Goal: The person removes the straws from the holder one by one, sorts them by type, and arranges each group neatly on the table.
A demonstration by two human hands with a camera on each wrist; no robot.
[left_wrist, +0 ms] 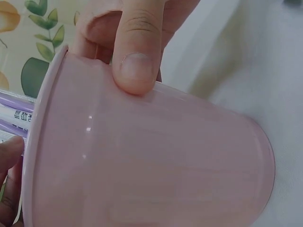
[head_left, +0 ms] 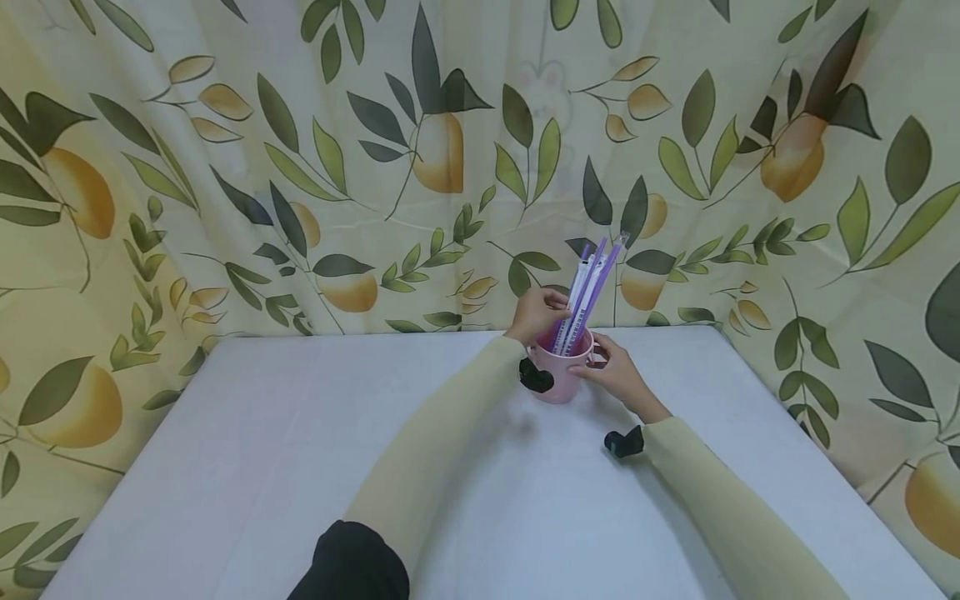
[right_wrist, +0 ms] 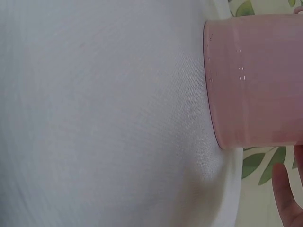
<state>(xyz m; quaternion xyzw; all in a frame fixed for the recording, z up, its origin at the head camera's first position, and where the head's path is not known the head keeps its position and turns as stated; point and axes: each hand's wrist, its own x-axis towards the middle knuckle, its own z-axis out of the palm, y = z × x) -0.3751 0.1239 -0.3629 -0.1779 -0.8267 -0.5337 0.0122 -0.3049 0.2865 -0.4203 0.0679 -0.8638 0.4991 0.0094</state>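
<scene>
A pink cup [head_left: 558, 385] stands upright on the table, with several long purple straws [head_left: 588, 292] in printed wrappers leaning out of it to the right. Above the rim, my left hand [head_left: 540, 315] pinches the straws; its fingertips [left_wrist: 10, 153] show beside the wrappers in the left wrist view. My right hand [head_left: 618, 371] holds the cup from the right side, near its handle. Its thumb [left_wrist: 137, 71] presses on the cup wall in the left wrist view. In the right wrist view, the cup's lower part [right_wrist: 255, 85] meets the cloth, with right-hand fingers [right_wrist: 284, 194] next to it.
A white cloth covers the table [head_left: 300, 433], and its back edge runs just behind the cup. Behind hangs a curtain [head_left: 420, 217] printed with leaves and fruit. A black camera [head_left: 624, 442] sits by the right wrist, another black camera [head_left: 536, 376] by the left.
</scene>
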